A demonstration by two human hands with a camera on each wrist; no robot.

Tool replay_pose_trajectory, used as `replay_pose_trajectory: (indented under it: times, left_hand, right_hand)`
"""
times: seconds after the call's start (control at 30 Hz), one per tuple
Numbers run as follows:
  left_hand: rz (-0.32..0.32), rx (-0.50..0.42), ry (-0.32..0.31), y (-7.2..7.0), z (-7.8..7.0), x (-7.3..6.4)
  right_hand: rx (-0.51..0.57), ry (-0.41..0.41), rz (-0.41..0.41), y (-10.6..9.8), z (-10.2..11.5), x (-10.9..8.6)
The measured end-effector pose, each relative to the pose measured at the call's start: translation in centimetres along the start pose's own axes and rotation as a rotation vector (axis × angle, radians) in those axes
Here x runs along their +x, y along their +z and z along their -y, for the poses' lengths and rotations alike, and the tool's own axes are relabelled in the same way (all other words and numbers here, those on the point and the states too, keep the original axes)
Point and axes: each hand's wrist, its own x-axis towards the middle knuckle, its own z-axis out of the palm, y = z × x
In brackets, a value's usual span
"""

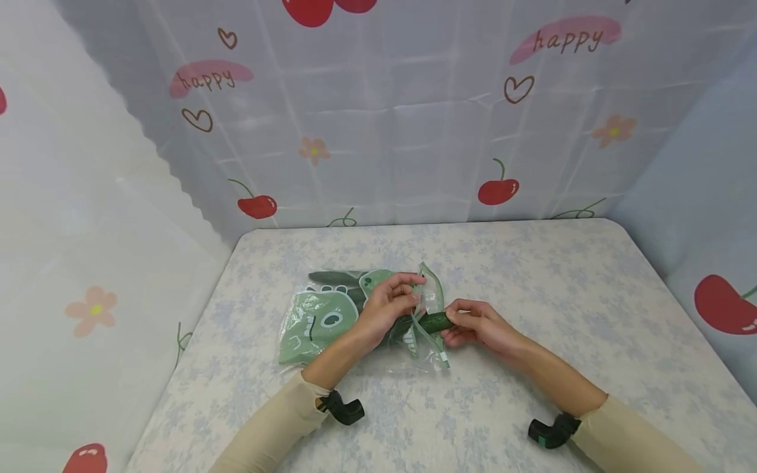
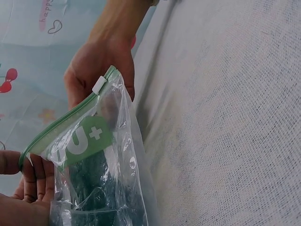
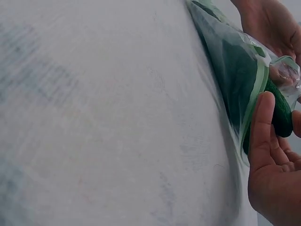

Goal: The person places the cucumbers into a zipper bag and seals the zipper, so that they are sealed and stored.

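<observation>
A clear zip bag (image 1: 322,328) with a green cartoon print lies on the table, its green-edged mouth facing right. My left hand (image 1: 387,305) pinches the rim of that mouth from above and holds it apart. From the right, my right hand (image 1: 479,328) grips the end of a dark green cucumber (image 1: 436,322), whose other end is inside the bag. The right wrist view shows the cucumber (image 3: 281,110) between fingers and thumb at the opening. A white slider (image 2: 99,85) sits at one end of the zip. Dark green shapes show through the plastic; their kind is unclear.
The table (image 1: 236,407) has a pale, blue-patterned cover. Behind it hangs a light curtain (image 1: 378,131) printed with cherries, hearts and flowers, and similar cloth closes off both sides. Black wrist cameras are strapped over both sleeves (image 1: 284,420).
</observation>
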Motion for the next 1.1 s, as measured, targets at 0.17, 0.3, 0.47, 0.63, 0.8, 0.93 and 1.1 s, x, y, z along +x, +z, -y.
replay_pose_trajectory:
  times: [0.17,0.3,0.47,0.63,0.8,0.93,1.1]
  left_hand:
    - [0.005,-0.010,-0.003,-0.1,0.0,-0.1]
    - [0.002,-0.009,-0.007,-0.1,0.1,-0.2]
    - [-0.002,-0.020,-0.005,0.0,-0.1,-0.2]
    - [-0.001,-0.034,-0.003,0.1,-0.2,-0.2]
    - [0.004,-0.021,-0.009,0.2,-0.2,-0.2]
    - [0.002,-0.017,-0.011,0.2,-0.3,-0.2]
    - [0.008,-0.015,-0.009,0.3,-0.2,-0.3]
  right_hand:
    - [-0.034,-0.016,-0.013,0.4,0.3,0.5]
    - [-0.063,-0.012,-0.002,0.8,0.3,0.9]
    - [-0.061,0.011,-0.002,0.9,0.1,0.8]
    - [-0.011,0.054,-0.011,0.7,-0.2,0.1]
    - [0.056,0.078,-0.031,0.9,-0.3,-0.4]
    - [0.070,0.071,-0.016,1.5,-0.3,-0.3]
    - [0.046,0.096,-0.010,2.2,-0.6,-0.1]
